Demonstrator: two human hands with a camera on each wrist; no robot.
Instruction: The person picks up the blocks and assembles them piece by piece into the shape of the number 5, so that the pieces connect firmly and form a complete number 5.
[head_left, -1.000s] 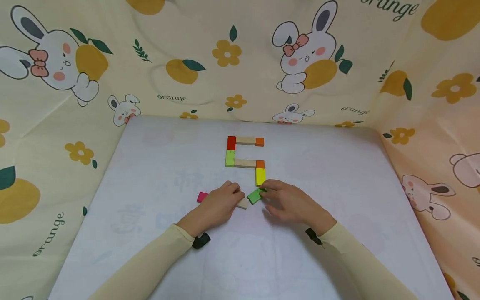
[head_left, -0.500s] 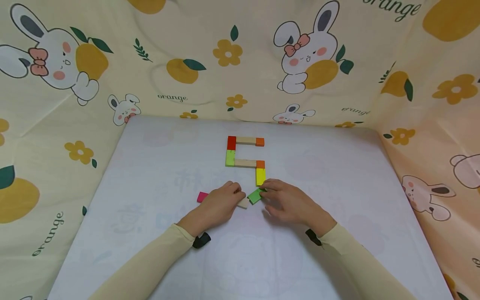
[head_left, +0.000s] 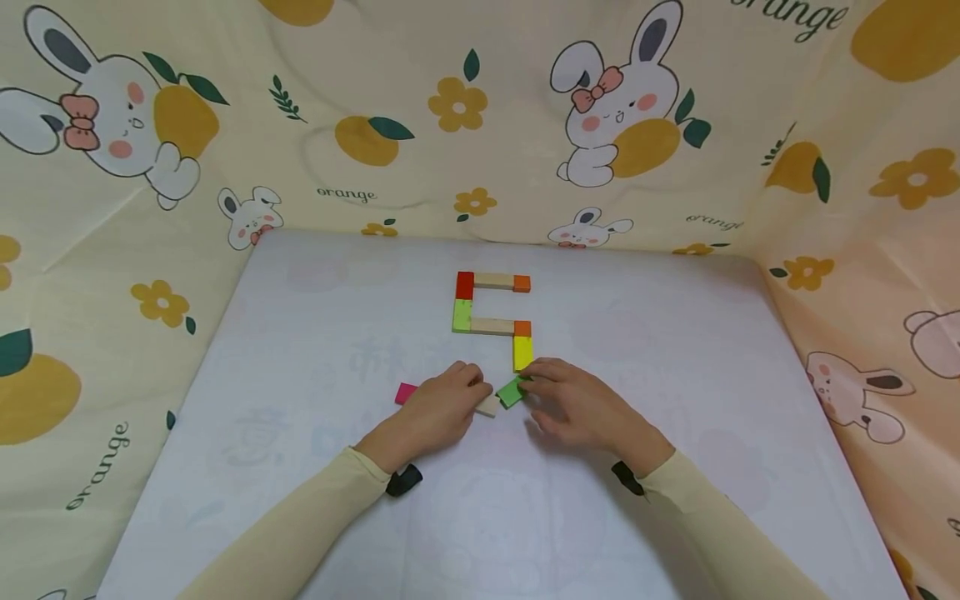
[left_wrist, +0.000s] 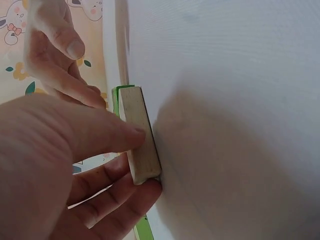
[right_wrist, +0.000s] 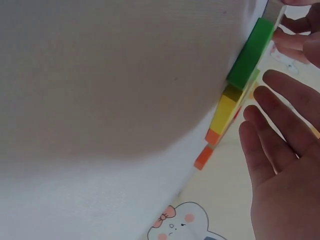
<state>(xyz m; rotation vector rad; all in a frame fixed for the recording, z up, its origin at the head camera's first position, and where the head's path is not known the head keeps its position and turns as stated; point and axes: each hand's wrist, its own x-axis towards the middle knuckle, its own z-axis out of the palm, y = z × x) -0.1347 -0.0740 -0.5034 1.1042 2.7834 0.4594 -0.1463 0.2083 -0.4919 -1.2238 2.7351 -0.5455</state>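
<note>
My left hand (head_left: 438, 410) pinches a plain wooden block (left_wrist: 138, 127) low on the table, thumb on its near long side and fingers at its end and far side. That block's end touches or nearly meets a green block (head_left: 512, 392), which lies slantwise. Over the green block my right hand (head_left: 588, 410) reaches with fingers extended, the fingertips right beside it. In the right wrist view those fingers (right_wrist: 277, 127) are spread and relaxed with nothing gripped. A pink block (head_left: 406, 393) pokes out left of my left hand, partly hidden by it.
Behind my hands, a row of blocks forms an angular S: orange (head_left: 522, 284), wooden, red (head_left: 465, 286), light green (head_left: 462, 317), wooden, orange and yellow (head_left: 522, 354). They lie flat on the white tabletop (head_left: 337, 292). A patterned cloth (head_left: 412, 50) walls the back and sides.
</note>
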